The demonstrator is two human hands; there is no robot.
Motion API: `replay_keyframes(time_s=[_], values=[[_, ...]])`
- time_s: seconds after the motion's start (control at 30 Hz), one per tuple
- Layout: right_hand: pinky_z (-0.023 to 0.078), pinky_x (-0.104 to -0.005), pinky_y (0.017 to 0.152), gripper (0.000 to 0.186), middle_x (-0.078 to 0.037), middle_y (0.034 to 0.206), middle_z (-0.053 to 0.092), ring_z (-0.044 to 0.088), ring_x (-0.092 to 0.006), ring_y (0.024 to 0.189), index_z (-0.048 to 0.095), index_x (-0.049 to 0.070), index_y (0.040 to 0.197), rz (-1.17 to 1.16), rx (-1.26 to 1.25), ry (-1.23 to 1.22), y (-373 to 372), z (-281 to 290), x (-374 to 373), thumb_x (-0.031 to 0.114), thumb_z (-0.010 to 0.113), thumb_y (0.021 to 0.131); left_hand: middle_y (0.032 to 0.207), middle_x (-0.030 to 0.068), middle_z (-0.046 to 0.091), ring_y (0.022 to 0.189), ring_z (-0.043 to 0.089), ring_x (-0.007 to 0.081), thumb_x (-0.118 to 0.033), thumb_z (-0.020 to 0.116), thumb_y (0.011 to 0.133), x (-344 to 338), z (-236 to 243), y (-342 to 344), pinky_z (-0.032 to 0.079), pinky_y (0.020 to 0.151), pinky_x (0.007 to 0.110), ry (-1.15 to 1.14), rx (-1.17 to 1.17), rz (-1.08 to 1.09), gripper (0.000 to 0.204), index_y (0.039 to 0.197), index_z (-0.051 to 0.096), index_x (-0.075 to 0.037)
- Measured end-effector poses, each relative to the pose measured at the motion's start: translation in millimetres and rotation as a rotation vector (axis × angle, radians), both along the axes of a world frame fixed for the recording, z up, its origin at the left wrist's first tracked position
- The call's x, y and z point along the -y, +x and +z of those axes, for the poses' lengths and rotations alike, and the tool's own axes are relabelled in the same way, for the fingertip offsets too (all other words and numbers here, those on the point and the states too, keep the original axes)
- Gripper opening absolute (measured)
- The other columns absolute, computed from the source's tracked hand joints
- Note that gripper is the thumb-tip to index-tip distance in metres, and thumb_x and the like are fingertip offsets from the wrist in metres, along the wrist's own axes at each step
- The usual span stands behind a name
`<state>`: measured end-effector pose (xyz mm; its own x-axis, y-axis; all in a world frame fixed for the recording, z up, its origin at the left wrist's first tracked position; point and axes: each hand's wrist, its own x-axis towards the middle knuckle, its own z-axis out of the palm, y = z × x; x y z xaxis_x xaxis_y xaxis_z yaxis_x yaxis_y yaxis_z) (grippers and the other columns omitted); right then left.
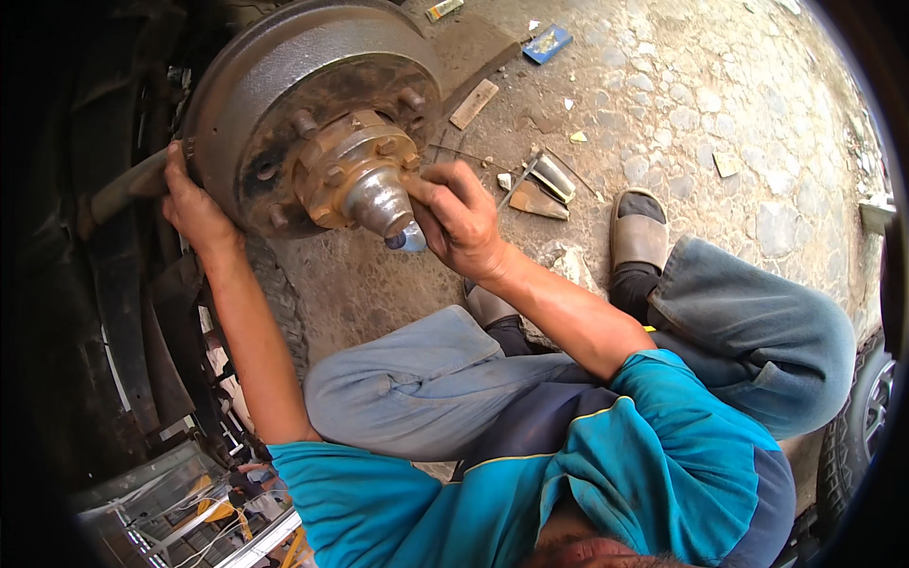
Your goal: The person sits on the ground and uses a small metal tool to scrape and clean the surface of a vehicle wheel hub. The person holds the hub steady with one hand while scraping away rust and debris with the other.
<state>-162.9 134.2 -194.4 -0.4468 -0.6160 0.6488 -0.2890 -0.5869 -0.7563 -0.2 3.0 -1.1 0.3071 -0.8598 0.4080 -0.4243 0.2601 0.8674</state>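
Hub [353, 170] handling, apparently: left hand [201, 212] spread against drum [275, 118]; right hand [461, 220] curled, grip contents unclear; steadiness likely needed next.

A floor of rounded stones set in dirt [776, 118] runs across the upper right. Near the top lies a flat blue box [547, 44], with a small yellow-and-white packet [443, 9] to its left, partly in shade. Below the box is a short tan wooden block [473, 103]. Lower, a shiny curved metal strip [555, 177] lies just beside a brown wooden wedge [540, 201], and a tiny yellow scrap [578, 137] sits above them. A flat tan chip [726, 164] lies farther right. At the right edge stands a treaded tyre [837, 464] on a grey wheel [876, 407].
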Motion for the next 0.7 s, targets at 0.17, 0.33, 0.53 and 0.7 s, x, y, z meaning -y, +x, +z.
replay_keyframes(time_s=[0.17,0.33,0.53,0.7], values=[[0.050,-0.0370,0.068,0.030,-0.013,0.094,0.059,0.060,-0.0293,0.083,0.065,0.001,0.104,0.024,0.016,0.026,7.5,-6.0,-4.2,-0.005,0.072,0.076,0.119,0.0119,0.064,0.104,0.064,0.0208,-0.031,0.060,0.096,0.9,-1.0,-2.6,0.052,0.090,0.034,0.029,0.003,0.016,0.044,0.120,0.064,0.006],[0.050,-0.0372,0.068,0.029,-0.013,0.094,0.060,0.060,-0.0296,0.082,0.065,0.000,0.103,0.000,0.041,0.017,-0.2,-5.5,1.1,-0.006,0.072,0.076,0.118,0.0117,0.064,0.103,0.064,0.0209,-0.032,0.061,0.096,-1.2,0.4,-3.3,0.053,0.089,0.034,0.021,-0.010,0.003,0.045,0.120,0.064,0.007],[0.051,-0.0373,0.068,0.029,-0.013,0.095,0.060,0.060,-0.0297,0.081,0.064,0.000,0.104,0.011,-0.006,-0.013,-1.4,-9.7,1.7,-0.006,0.072,0.076,0.117,0.0113,0.065,0.102,0.064,0.0202,-0.032,0.061,0.096,-0.9,0.5,-7.3,0.051,0.091,0.034,0.022,-0.005,0.013,0.045,0.120,0.064,0.006],[0.050,-0.0376,0.068,0.029,-0.013,0.094,0.060,0.060,-0.0298,0.081,0.064,0.001,0.104,0.041,-0.017,0.027,5.8,-16.2,-0.8,-0.006,0.072,0.077,0.117,0.0110,0.065,0.103,0.063,0.0195,-0.031,0.061,0.096,0.9,1.4,-4.8,0.051,0.091,0.034,0.018,0.024,0.014,0.044,0.119,0.064,0.006]])
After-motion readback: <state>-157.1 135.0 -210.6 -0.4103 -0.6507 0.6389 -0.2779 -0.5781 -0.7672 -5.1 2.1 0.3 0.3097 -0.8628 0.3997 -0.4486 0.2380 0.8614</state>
